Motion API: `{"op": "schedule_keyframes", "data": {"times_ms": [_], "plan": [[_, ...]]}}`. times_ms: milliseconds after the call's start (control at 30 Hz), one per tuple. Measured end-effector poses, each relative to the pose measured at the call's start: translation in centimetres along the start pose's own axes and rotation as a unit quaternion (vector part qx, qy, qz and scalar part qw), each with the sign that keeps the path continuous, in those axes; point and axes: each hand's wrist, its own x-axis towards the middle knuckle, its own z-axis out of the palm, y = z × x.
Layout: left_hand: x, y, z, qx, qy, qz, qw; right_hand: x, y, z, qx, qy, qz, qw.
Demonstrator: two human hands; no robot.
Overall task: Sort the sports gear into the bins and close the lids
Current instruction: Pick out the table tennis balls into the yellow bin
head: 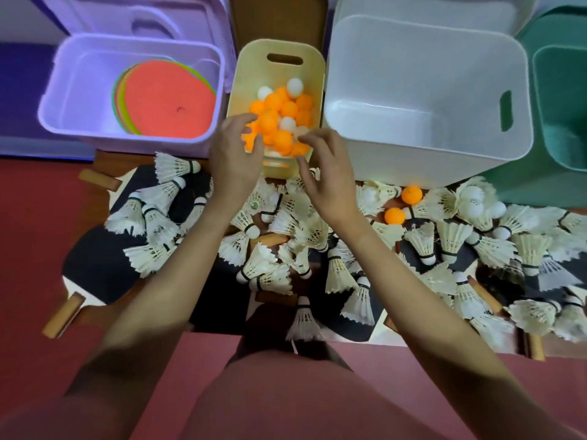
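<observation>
A yellow bin (251, 74) in the middle holds several orange and white ping-pong balls (279, 115). Both hands hover over its near rim. My left hand (233, 154) has loosely spread fingers above the balls and holds nothing that I can see. My right hand (324, 173) is beside it, fingers relaxed and empty. White shuttlecocks (263, 268) lie scattered over black paddles (101, 258) on the floor. Two orange balls (411, 194) lie among the shuttlecocks to the right.
A purple bin (63, 100) at the left holds flat coloured discs (168, 96), its lid standing open behind. A large white bin (428, 90) with nothing visible inside stands right of the yellow one. A green bin (559, 100) is at the far right.
</observation>
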Motion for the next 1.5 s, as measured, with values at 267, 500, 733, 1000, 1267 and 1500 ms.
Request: {"op": "schedule_keyframes", "data": {"times_ms": [267,500,733,1000,1267,1500], "plan": [[-4.8,4.6,4.3,-0.015,-0.106,0.127,0.986,-8.3,8.6,-6.5,-0.114,0.032,0.139,0.983],[-8.0,7.7,10.5,0.038,-0.223,0.166,0.960,-8.6,13.9,-8.4,-0.294,-0.054,0.278,0.913],[-9.2,8.8,12.7,0.066,-0.249,0.167,0.952,-7.7,15.3,-7.4,-0.354,-0.071,0.326,0.874],[-8.8,10.3,15.1,0.087,-0.312,0.200,0.925,-9.9,15.3,-9.9,-0.262,0.042,0.281,0.922],[-8.4,12.2,19.7,0.220,-0.433,0.232,0.843,-13.7,15.1,-14.4,-0.198,0.097,0.257,0.941],[-8.7,11.9,21.1,0.290,-0.476,0.237,0.796,-14.7,13.8,-14.8,-0.172,0.112,0.261,0.943]]}}
